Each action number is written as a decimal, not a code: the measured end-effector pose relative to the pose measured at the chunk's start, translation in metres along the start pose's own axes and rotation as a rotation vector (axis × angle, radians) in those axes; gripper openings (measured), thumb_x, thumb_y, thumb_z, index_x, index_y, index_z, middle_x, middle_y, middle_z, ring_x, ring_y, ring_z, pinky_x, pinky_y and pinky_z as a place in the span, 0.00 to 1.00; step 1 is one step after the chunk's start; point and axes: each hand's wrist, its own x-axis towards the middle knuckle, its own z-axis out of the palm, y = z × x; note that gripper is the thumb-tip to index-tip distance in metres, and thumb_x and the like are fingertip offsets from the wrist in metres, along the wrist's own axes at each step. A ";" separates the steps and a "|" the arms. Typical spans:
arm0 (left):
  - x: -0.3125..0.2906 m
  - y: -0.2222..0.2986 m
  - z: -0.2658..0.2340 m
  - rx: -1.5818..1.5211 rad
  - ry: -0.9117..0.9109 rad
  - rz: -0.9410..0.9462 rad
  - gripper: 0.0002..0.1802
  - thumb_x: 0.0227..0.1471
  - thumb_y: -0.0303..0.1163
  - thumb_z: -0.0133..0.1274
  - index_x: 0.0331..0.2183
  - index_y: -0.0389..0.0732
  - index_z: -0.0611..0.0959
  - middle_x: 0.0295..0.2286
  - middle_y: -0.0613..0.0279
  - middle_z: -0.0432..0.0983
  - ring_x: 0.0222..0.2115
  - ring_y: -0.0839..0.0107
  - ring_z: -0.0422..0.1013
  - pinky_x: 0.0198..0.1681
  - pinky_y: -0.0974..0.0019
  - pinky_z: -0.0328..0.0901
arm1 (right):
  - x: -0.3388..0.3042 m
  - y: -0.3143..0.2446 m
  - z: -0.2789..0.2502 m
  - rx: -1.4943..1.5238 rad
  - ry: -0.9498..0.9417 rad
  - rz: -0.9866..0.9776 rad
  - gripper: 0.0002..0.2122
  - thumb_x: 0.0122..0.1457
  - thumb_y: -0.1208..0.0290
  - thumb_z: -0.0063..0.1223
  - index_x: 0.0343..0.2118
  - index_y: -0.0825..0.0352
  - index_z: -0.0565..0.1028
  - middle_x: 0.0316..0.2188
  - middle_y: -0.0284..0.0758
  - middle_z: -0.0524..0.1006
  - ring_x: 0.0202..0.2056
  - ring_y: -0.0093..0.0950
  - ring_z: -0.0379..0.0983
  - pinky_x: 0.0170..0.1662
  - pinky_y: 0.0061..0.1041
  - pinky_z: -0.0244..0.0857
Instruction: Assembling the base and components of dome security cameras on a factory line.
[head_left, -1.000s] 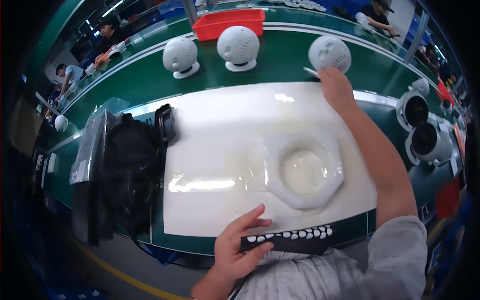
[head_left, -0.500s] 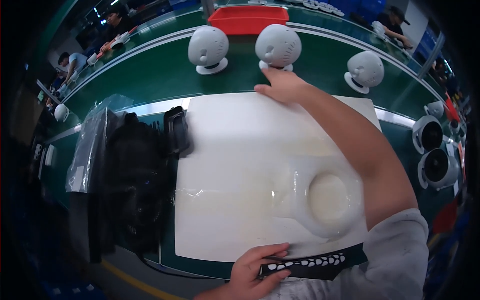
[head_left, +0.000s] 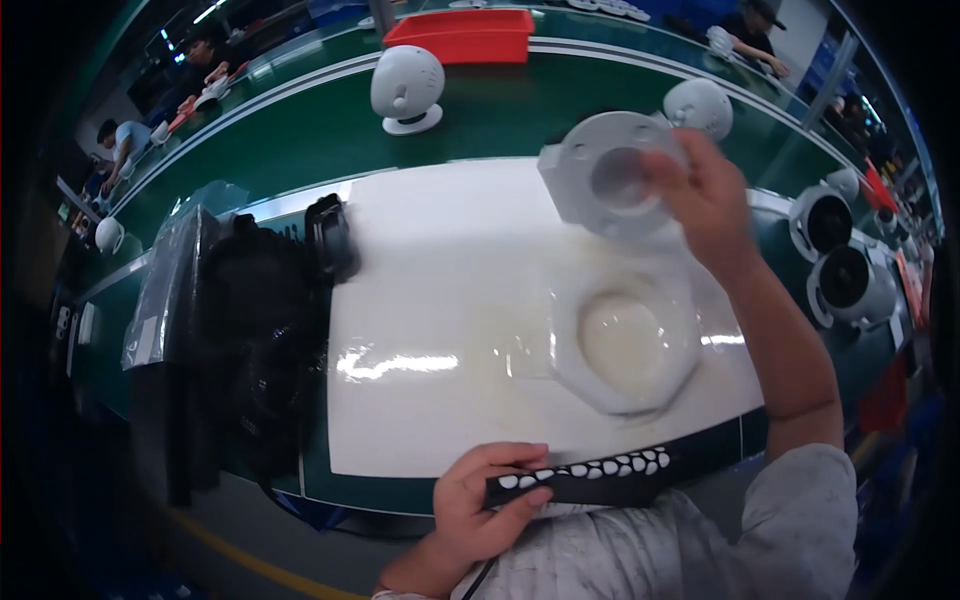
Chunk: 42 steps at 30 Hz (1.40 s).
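At our workplace, a green tabletop (head_left: 390,490) spreads beneath a broad white mat (head_left: 430,300), its sheen catching the light. At left we see a black mesh bundle (head_left: 250,310) lying beside the mat. On the mat's right side sits a white octagonal holder (head_left: 567,330), a round hollow at its middle. Along the far side we see a red tray (head_left: 460,40). Beyond the holder, above the mat's far right part, our right hand (head_left: 710,195) holds up a white housing (head_left: 600,175), blurred, its fingers grasping the right edge. Farther off stand a round white unit (head_left: 408,82) at left and a second white unit (head_left: 698,105) at right. At the near edge, our left hand (head_left: 485,500) has its fingers clasped around the left end of a black, white-spotted strip (head_left: 580,480).
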 end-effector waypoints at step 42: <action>-0.004 0.011 0.048 -0.004 0.156 -0.113 0.08 0.33 0.18 0.57 0.21 0.31 0.74 0.18 0.62 0.71 0.18 0.80 0.64 0.22 0.79 0.58 | -0.184 -0.003 -0.011 0.089 0.107 -0.390 0.15 0.37 0.82 0.55 0.31 0.65 0.67 0.32 0.37 0.72 0.37 0.35 0.68 0.37 0.27 0.61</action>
